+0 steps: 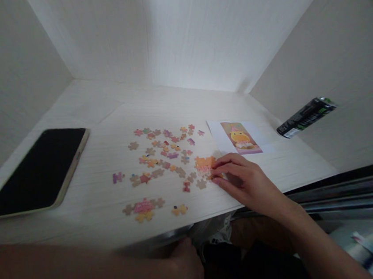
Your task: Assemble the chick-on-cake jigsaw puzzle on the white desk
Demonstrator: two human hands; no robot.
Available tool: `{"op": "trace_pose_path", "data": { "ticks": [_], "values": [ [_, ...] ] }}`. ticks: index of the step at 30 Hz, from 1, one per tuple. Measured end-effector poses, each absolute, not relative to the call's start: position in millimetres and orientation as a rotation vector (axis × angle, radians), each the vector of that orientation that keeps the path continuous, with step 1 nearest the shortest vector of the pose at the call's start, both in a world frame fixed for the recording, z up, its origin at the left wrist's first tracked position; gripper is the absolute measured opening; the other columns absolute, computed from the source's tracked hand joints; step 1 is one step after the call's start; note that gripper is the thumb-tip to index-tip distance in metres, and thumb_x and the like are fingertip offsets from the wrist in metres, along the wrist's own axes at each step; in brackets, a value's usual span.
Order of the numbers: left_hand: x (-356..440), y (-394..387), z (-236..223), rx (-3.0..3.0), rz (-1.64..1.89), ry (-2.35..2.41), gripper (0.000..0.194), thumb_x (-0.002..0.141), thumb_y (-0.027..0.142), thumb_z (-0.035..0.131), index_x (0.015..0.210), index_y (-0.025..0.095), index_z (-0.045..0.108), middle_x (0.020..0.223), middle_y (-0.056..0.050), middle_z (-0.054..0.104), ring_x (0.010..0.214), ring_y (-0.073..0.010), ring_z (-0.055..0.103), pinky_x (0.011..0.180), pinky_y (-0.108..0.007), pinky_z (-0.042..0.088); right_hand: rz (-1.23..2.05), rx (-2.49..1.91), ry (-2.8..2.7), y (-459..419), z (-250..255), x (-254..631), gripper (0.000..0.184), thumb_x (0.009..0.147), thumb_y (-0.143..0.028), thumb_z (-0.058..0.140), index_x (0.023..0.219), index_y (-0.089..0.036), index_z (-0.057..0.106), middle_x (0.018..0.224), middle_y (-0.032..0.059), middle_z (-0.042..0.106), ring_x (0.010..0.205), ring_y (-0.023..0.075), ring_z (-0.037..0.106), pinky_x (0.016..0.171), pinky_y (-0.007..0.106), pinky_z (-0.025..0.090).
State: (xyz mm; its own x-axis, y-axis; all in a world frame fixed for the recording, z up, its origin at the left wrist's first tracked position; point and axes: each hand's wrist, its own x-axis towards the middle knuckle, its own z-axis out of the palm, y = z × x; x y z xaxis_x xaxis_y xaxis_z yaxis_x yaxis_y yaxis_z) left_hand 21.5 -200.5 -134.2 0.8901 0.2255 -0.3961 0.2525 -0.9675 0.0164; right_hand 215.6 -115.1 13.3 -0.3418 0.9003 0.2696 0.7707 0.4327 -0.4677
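Observation:
My right hand (pixel 244 180) rests at the right end of the loose pieces. Its fingertips close on a jigsaw puzzle piece (pixel 210 178) at the lower right of a joined orange and pink section (pixel 204 164), and the fingers partly cover it. My left hand (pixel 188 263) hangs below the table's front edge, blurred, with its fingers hidden. Near the front lies a joined pink and yellow section (pixel 143 207), beside a yellow piece pair (pixel 179 209). Several loose puzzle pieces (pixel 164 153) in beige, yellow, pink and purple are spread over the middle.
A printed picture of a yellow toy (pixel 241 138) lies on white paper behind my right hand. At the right stands a black and green can (pixel 306 117) by the wall. A tablet with a dark screen (pixel 36 170) lies at the left. Pale panels enclose the white tabletop (pixel 86 168).

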Motion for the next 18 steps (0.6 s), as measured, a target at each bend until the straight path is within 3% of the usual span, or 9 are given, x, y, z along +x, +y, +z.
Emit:
{"op": "trace_pose_path", "data": {
  "ticks": [2,5,10,18],
  "values": [
    [17.5,-193.7,-120.1,3.016,-0.765,0.113,0.018,0.070,0.045,0.075,0.074,0.027,0.078,0.074,-0.012,0.071,0.075,-0.0308,0.065,0.075,-0.048,0.044,0.332,-1.402,-2.207,-116.1,12.6,215.2,0.012,0.092,-0.020,0.060,0.102,-0.021,0.067,0.110,0.0090,0.061,0.105,0.0217,0.058,0.092,0.039,0.050],
    [19.1,-185.6,-102.0,2.997,-0.932,0.007,0.022,0.079,0.045,0.069,0.082,0.026,0.079,0.074,-0.014,0.071,0.074,-0.0315,0.066,0.071,-0.047,0.047,0.293,-1.414,-2.202,-118.6,12.2,214.5,0.016,0.092,-0.021,0.061,0.107,-0.020,0.065,0.111,0.0095,0.061,0.105,0.0220,0.058,0.092,0.040,0.050],
    [24.3,-181.6,-93.8,2.938,-1.043,-0.065,0.021,0.081,0.043,0.068,0.090,0.026,0.078,0.089,-0.012,0.073,0.082,-0.0326,0.067,0.073,-0.049,0.048,0.245,-1.447,-2.199,-122.1,10.8,212.4,0.024,0.089,-0.027,0.067,0.112,-0.021,0.064,0.115,0.0106,0.060,0.107,0.0249,0.057,0.094,0.044,0.050],
    [20.2,-184.2,-97.7,2.974,-0.920,0.030,0.020,0.080,0.042,0.069,0.084,0.026,0.079,0.079,-0.013,0.072,0.076,-0.0319,0.066,0.071,-0.047,0.045,0.321,-1.465,-2.166,-120.0,9.7,206.5,0.010,0.093,-0.020,0.059,0.103,-0.021,0.062,0.113,0.0107,0.057,0.110,0.0250,0.054,0.096,0.045,0.047]
  ]
}}
